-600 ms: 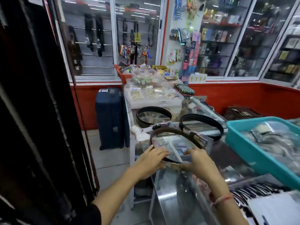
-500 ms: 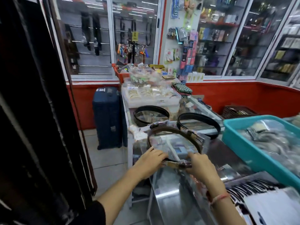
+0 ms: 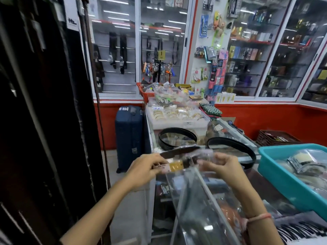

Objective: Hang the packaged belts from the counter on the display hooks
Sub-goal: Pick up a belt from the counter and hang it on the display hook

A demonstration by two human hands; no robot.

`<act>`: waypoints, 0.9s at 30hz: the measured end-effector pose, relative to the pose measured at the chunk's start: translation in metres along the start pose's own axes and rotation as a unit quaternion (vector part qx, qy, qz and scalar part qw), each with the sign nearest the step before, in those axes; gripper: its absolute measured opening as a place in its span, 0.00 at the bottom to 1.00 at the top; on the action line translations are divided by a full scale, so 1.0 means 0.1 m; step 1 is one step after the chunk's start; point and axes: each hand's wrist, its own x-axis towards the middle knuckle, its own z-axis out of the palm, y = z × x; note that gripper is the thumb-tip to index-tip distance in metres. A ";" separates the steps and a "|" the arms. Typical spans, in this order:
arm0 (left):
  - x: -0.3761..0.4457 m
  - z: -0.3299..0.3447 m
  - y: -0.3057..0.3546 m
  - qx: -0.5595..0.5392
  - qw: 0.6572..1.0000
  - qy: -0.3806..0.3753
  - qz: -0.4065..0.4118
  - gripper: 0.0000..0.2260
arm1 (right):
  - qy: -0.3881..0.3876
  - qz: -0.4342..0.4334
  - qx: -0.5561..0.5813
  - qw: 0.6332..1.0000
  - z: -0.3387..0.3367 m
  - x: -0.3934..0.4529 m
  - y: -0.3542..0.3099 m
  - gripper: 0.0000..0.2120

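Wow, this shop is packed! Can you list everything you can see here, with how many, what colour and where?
Packaged belt: one, dark, in clear plastic with a gold label, held up over the counter.
Coiled belts: two, black, on the glass counter, one at, one at.
Tub: one, teal, right of the counter, holding wrapped goods.
Tray of bangles: one, white, far end of the counter.
Suitcase: one, dark blue, on the floor left of the counter.
Hanging belts: several, dark, close on the left.
Glass cabinets: several, along the back wall.
Basket: one, brown, by the red wall.
Left hand: gripping the label end.
Right hand: pinching the plastic wrap.
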 end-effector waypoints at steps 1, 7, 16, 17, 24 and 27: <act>0.02 -0.14 -0.01 -0.050 0.999 0.016 -0.011 0.10 | 0.015 -0.024 0.065 0.997 0.07 0.07 -0.15 0.12; 0.10 -0.82 0.07 -0.163 0.975 0.147 -0.044 0.11 | -0.008 -0.114 0.251 0.961 0.66 0.57 -1.10 0.08; 0.02 -1.55 0.15 -0.273 0.943 0.167 -0.090 0.09 | -0.061 -0.187 0.261 0.945 1.35 0.95 -2.11 0.23; 0.01 -1.61 0.16 -0.276 0.943 0.166 -0.086 0.07 | -0.069 -0.189 0.266 0.943 1.38 0.96 -2.18 0.21; 0.12 -1.93 0.29 -0.314 0.927 0.198 -0.060 0.06 | -0.140 -0.190 0.289 0.928 1.53 1.09 -2.44 0.14; 0.15 -1.96 0.29 -0.326 0.918 0.217 -0.052 0.07 | -0.172 -0.173 0.282 0.928 1.62 1.11 -2.41 0.15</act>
